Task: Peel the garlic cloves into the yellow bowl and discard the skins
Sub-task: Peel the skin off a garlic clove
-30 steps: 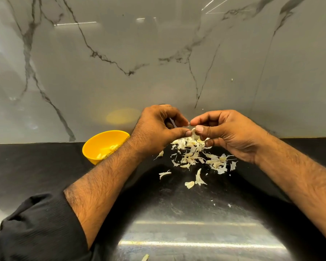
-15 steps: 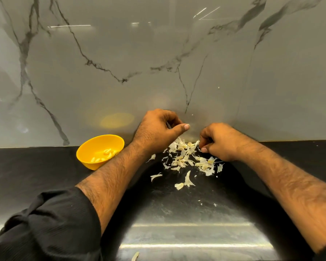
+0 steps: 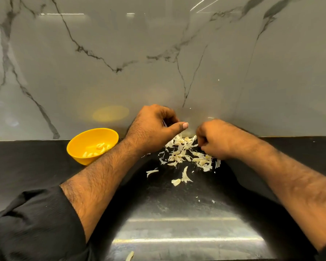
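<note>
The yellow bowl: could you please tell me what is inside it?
The yellow bowl holds several pale peeled cloves on its floor. Its near wall hides the front of the floor, so the exact count cannot be told.

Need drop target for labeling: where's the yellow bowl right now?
Head view, left of centre: the yellow bowl sits on the black counter against the marble wall, just left of the left forearm, with peeled cloves inside.
</note>
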Tool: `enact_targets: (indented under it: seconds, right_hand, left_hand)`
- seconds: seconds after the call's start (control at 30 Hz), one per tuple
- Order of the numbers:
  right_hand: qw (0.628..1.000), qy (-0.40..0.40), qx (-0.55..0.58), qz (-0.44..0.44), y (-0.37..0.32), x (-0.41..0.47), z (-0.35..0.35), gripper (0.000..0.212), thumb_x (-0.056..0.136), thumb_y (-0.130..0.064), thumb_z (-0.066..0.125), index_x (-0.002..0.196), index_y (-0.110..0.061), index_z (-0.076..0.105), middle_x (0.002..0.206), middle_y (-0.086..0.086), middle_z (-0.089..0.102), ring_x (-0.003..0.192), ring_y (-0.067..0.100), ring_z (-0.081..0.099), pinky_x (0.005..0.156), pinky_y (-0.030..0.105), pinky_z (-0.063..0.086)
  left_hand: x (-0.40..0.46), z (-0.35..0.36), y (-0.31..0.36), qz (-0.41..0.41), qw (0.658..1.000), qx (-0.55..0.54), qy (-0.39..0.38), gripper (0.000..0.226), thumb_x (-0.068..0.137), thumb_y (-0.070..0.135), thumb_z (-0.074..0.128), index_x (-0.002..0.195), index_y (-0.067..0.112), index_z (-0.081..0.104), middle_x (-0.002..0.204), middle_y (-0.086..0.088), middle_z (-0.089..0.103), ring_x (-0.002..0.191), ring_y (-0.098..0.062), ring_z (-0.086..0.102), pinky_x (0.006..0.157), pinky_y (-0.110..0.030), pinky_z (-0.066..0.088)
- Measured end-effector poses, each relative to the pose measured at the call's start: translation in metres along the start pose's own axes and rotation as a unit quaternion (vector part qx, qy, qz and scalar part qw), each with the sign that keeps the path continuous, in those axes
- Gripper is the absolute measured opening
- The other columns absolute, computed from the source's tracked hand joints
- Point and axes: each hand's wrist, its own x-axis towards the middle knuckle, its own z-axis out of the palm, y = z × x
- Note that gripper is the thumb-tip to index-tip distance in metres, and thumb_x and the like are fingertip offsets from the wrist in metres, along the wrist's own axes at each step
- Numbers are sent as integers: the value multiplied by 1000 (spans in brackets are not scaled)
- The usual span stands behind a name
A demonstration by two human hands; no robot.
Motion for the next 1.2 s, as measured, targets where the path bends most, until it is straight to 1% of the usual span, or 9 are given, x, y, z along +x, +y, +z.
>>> enact_targets:
  seconds: [0.07, 0.13, 0.23, 0.33, 0.43, 0.53, 0.7, 0.87, 1.2]
  right_hand:
    - [999, 18, 25, -9, 8, 5, 5, 18, 92, -14, 73, 83, -29, 67, 95, -5, 66, 86, 13, 66, 74, 32, 57]
    - [983, 57, 174, -26, 19, 8, 5, 14, 93, -16, 77, 87, -27, 73, 89, -7, 73, 85, 13, 70, 82, 38, 62]
    - [877, 93, 469, -52, 24, 4, -2, 8, 92, -7, 77, 96, -14, 78, 86, 2, 77, 81, 18, 73, 83, 41, 64]
    - [807, 47, 583, -77, 21, 0, -3, 16, 91, 2, 72, 106, -3, 76, 90, 9, 75, 81, 20, 70, 79, 36, 63]
    - [790, 33, 605, -94, 17, 1, -3, 31, 83, -1, 76, 114, -1, 71, 95, 16, 74, 82, 23, 71, 73, 30, 61]
    - [787, 48, 609, -88, 15, 1, -5, 44, 74, -7, 79, 116, -1, 66, 97, 21, 74, 82, 28, 73, 70, 32, 62]
    - [789, 47, 607, -80, 16, 0, -6, 41, 78, -4, 78, 116, 0, 62, 92, 20, 76, 81, 33, 74, 69, 36, 64]
    - [796, 35, 599, -79, 13, 0, -5, 33, 85, 2, 75, 115, 0, 63, 88, 17, 75, 80, 31, 73, 67, 35, 62]
    - [773, 4, 630, -71, 13, -3, -9, 47, 76, -3, 79, 120, 2, 60, 88, 20, 75, 80, 31, 75, 66, 37, 64]
  left_hand:
    - [-2, 0, 0, -3, 1000, -8, -7, 27, 90, 53, 79, 83, 27, 77, 72, 12, 72, 69, -3, 68, 69, -39, 65]
    - [-3, -2, -1, -4, 1000, -18, -14, 23, 91, 50, 80, 85, 28, 78, 74, 13, 73, 69, -1, 69, 70, -38, 66]
    - [-2, -6, -4, -10, 998, -54, -21, 14, 92, 41, 82, 93, 27, 79, 80, 13, 75, 73, -3, 71, 74, -36, 66]
    - [-1, -7, -6, -14, 994, -103, -31, 9, 93, 33, 82, 97, 26, 80, 84, 10, 76, 75, -8, 74, 74, -39, 67]
    - [0, -7, -6, -14, 989, -140, -48, 8, 94, 28, 81, 100, 21, 80, 83, 4, 77, 72, -13, 75, 71, -34, 65]
    - [-1, -8, -3, -10, 982, -177, -66, 10, 95, 23, 80, 101, 15, 81, 82, 1, 78, 71, -16, 74, 68, -27, 61]
    - [-2, -8, -3, -1, 977, -197, -80, 12, 96, 21, 79, 104, 13, 80, 85, -1, 78, 72, -17, 74, 72, -39, 65]
    - [-2, -8, -3, 22, 980, -176, -89, 11, 99, 19, 75, 105, 11, 79, 88, -4, 78, 73, -19, 76, 71, -31, 64]
    - [-2, -12, -2, 39, 980, -153, -118, 12, 104, 13, 67, 110, 6, 75, 86, -2, 76, 69, -14, 74, 59, -17, 54]
